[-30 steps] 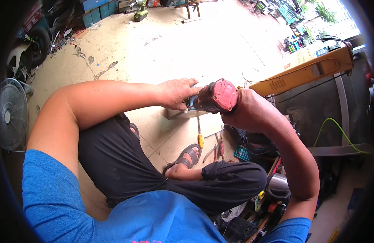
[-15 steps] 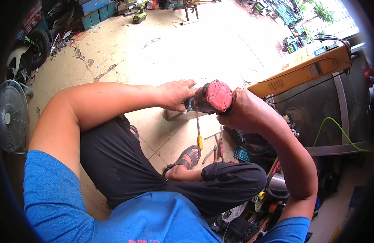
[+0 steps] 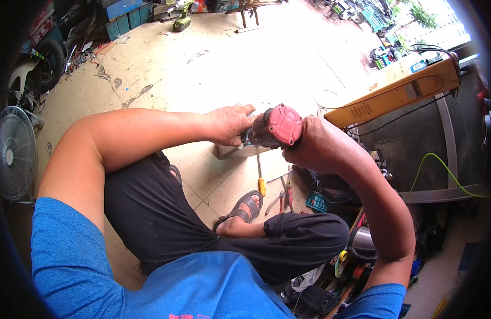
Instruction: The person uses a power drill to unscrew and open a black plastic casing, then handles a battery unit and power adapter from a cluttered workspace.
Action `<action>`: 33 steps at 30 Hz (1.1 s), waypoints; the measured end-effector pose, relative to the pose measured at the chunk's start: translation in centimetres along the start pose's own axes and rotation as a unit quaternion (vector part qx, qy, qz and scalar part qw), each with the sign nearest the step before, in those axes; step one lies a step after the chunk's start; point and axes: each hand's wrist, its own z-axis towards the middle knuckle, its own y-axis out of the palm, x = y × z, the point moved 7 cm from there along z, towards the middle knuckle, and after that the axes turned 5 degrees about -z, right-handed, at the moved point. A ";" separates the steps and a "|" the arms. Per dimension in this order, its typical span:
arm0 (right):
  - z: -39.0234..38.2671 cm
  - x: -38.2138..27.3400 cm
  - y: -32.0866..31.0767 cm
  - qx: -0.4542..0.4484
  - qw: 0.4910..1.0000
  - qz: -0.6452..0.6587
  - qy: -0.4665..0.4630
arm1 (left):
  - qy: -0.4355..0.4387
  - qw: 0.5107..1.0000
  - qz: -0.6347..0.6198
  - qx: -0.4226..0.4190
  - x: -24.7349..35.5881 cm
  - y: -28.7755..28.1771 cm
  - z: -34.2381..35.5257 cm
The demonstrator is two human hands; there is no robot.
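Observation:
A red-and-black power drill (image 3: pixel 281 126) is held level in front of me, its round red rear end toward me. My right hand (image 3: pixel 319 144) is closed around its handle, which the hand mostly hides. Just left of the drill's front end, my left hand (image 3: pixel 229 124) has its fingers curled down over something that the drill and the hand largely cover. Below them shows the pale side of a box-shaped piece (image 3: pixel 237 152) standing on the floor. The drill's tip is hidden, so I cannot tell whether it touches the piece.
On the floor near my sandalled foot lie a yellow-handled screwdriver (image 3: pixel 261 185), red-handled pliers (image 3: pixel 276 202) and a green plate (image 3: pixel 316 202). A long orange-yellow case (image 3: pixel 394 98) sits at right. A fan (image 3: pixel 17 154) stands at left, another drill (image 3: pixel 180 20) at the back.
The drill and my right hand have shifted very slightly left. My left hand keeps nearly the same place and grip.

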 end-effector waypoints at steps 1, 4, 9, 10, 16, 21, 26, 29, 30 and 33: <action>0.1 0.1 0.0 0.000 1.000 0.000 0.000 | 0.000 1.000 0.000 0.000 0.0 0.0 0.0; 0.2 0.1 0.0 0.005 1.000 -0.022 -0.010 | -0.009 1.000 -0.011 0.005 -0.1 0.0 0.0; -0.1 0.0 -0.2 0.010 1.000 0.000 -0.005 | 0.014 1.000 -0.007 0.010 0.2 0.2 0.1; -0.1 0.0 -0.2 0.010 1.000 0.000 -0.005 | 0.014 1.000 -0.007 0.009 0.2 0.2 0.1; -0.3 -0.4 -0.7 0.014 0.999 0.029 -0.010 | 0.010 1.000 -0.001 0.007 0.0 0.3 0.2; 0.4 -1.2 -0.4 0.017 0.995 -0.077 -0.064 | 0.063 0.998 -0.002 0.013 1.4 -0.7 -0.5; 1.6 0.2 -2.0 -0.020 0.997 -0.070 -0.024 | 0.061 0.996 -0.065 -0.018 1.7 -1.3 0.5; 2.0 1.5 -2.7 -0.003 0.995 -0.098 -0.020 | 0.062 0.998 -0.021 -0.005 0.7 -1.3 1.2; 1.9 1.9 -3.2 0.019 0.995 -0.091 -0.037 | 0.063 0.998 -0.020 -0.006 0.4 -1.0 1.3; 0.4 3.0 -5.1 0.043 0.998 -0.036 -0.004 | 0.090 0.996 0.000 0.028 0.6 -0.8 1.8</action>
